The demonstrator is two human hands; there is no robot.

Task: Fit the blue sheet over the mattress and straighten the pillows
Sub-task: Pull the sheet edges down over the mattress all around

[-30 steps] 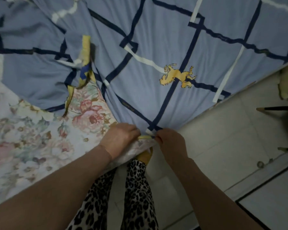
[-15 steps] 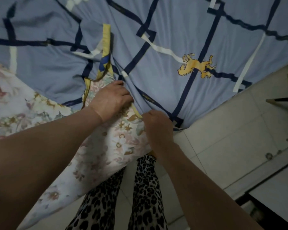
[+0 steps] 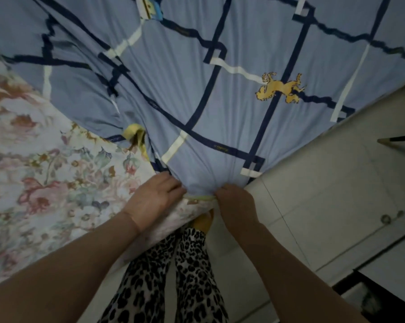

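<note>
Nearest, leopard-print legs [image 3: 173,276] stand at the mattress [image 3: 45,183] corner, above pale floor tiles [image 3: 325,194]. Just beyond them both hands meet at that corner: the left hand [image 3: 153,201] has its fingers curled onto the sheet [image 3: 220,89] edge, and the right hand [image 3: 235,203] pinches the same bunched hem, a yellowish trim [image 3: 199,197] showing between them. The risk, as I judge it, is that the hem slips from the fingers or springs back off the corner before it is tucked under, since the cloth is drawn tight toward the grip; a hard pull might also drag the far side loose. The sheet is blue with dark navy bands, cream bars and a gold animal figure [image 3: 279,87]. It covers the far and right part of the bed, while the floral mattress lies bare on the left, where a rumpled yellow-edged fold [image 3: 135,134] sits. No pillows are in view.
</note>
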